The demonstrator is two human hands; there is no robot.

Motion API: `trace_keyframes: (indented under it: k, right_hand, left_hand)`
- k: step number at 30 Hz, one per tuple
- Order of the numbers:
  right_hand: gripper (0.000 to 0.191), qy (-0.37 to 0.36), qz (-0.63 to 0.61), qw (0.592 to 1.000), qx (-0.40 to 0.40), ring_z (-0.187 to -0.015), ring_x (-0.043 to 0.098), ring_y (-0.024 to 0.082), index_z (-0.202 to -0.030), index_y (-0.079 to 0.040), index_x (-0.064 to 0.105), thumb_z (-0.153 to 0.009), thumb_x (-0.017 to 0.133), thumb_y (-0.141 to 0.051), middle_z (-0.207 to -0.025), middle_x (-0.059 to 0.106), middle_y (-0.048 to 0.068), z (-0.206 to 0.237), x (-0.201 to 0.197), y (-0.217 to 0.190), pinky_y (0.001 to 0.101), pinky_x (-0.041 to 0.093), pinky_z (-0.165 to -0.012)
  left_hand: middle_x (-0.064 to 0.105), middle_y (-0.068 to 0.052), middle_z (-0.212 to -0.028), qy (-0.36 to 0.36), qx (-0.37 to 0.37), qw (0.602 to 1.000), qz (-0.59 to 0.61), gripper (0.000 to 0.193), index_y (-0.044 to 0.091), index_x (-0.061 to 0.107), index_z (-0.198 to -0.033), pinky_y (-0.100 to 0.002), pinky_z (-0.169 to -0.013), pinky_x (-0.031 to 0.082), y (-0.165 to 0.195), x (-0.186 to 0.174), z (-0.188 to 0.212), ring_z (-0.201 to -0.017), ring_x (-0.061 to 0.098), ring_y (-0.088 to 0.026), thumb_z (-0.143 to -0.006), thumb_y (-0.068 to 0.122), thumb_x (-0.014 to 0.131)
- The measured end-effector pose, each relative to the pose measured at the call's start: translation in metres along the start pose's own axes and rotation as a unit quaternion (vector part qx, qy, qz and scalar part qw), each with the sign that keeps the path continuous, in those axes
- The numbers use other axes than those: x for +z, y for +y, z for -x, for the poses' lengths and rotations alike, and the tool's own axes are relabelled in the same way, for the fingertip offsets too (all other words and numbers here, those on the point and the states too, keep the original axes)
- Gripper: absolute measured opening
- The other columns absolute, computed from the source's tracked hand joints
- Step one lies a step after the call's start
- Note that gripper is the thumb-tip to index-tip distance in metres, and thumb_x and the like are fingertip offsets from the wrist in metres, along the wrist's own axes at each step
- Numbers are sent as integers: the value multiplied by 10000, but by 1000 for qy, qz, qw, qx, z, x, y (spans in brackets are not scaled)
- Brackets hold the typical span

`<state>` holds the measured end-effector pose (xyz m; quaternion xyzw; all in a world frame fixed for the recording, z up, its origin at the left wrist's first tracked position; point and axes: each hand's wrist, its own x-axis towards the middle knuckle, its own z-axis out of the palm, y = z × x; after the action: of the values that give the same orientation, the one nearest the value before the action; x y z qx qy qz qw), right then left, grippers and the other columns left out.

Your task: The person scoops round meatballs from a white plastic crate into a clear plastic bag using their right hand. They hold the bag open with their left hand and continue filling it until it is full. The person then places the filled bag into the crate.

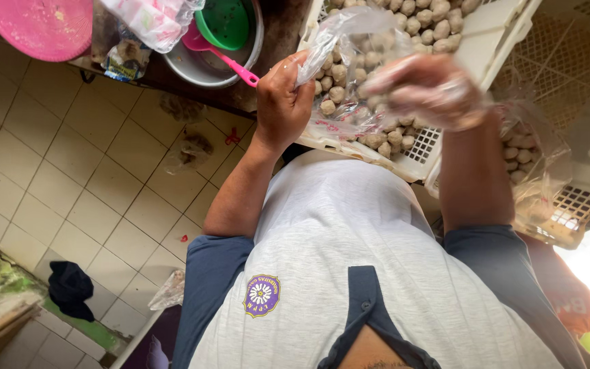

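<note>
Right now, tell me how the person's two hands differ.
The left hand is bare and pinches the top edge of the clear plastic bag; the right hand is covered in thin plastic film. The left hand looks sharp; the right hand looks blurred. Both are raised over the white crate of round meatballs.

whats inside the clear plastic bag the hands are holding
The clear plastic bag, pinched by the left hand, holds small round beige balls. The right hand, in a thin plastic cover, hides the bag's right part.
</note>
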<state>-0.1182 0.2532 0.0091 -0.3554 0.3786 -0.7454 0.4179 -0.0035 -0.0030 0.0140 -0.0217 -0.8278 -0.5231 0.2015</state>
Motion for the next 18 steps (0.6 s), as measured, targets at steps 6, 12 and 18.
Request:
trace_keyframes:
  k: [6,12,18]
  right_hand:
    - [438,88,455,871,164,-1021,687,243,-1375,-55,617,-961,675,-187,-1223,645,176,-34,50,25,360,630,-833]
    - [224,236,264,933,65,-876,752,264,-1155,-42,728,-1079,627,-227,-1007,761,161,-6,-56,9,417,654,-782]
    - [211,259,753,556,237,-934,668,424,-1183,-46,720,-1021,695,-178,-1085,714,264,21,-153,30,521,560,-805]
  left_hand:
    - [719,-216,-1104,9,60,997,-46,241,-59,654,-1165,-399,-885,586,-3,-1,1,-999,725,-361,-927,-72,621]
    - [731,-201,-1083,18,24,1000,-9,204,-57,656,-1164,-377,-858,586,-7,-1,4,-959,741,-333,-962,-52,633]
    - [731,-201,-1072,20,39,999,2,184,-51,658,-1149,-374,-836,581,-3,-1,1,-945,742,-326,-967,-39,632]
